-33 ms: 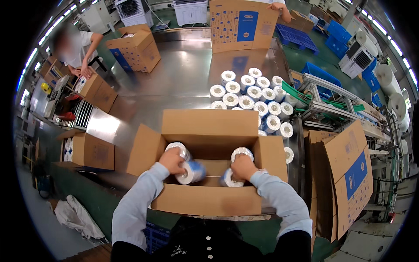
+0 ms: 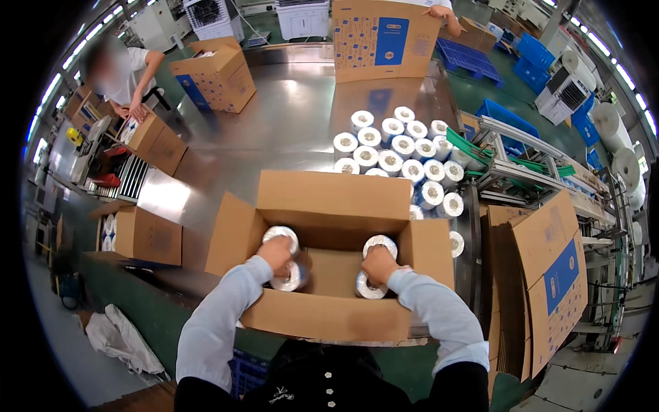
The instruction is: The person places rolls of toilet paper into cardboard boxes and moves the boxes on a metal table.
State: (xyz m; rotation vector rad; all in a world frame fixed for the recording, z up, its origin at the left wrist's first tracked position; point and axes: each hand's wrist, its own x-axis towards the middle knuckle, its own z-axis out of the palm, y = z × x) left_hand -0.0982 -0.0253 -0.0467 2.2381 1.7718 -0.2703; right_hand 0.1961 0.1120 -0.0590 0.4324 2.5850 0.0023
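An open cardboard box [image 2: 333, 317] stands in front of me with its flaps folded outward. Both my hands reach inside it. At the left end, my left hand [image 2: 276, 253] grips wrapped paper rolls, its fingers between a far roll [image 2: 284, 233] and a near roll [image 2: 294, 277]. At the right end, my right hand [image 2: 379, 264] is closed over another pair, a far roll [image 2: 382, 241] and a near roll [image 2: 371, 289]. The rolls have shiny white ends and blue sides. My fingertips are partly hidden. Bare cardboard shows between the two pairs.
Several upright paper rolls [image 2: 391, 161] stand beyond the box on the metal table [image 2: 288, 103], beside a green-railed conveyor [image 2: 508, 154]. Flattened cartons [image 2: 549, 281] lean at right. Filled boxes [image 2: 154, 237] stand at left. A co-worker [image 2: 130, 75] handles a box at far left; another's hand [image 2: 439, 11] shows at the back.
The left near roll has gone from tilted to more upright, lower in the box. My right hand's near roll has also straightened and settled slightly. The view has shifted a little.
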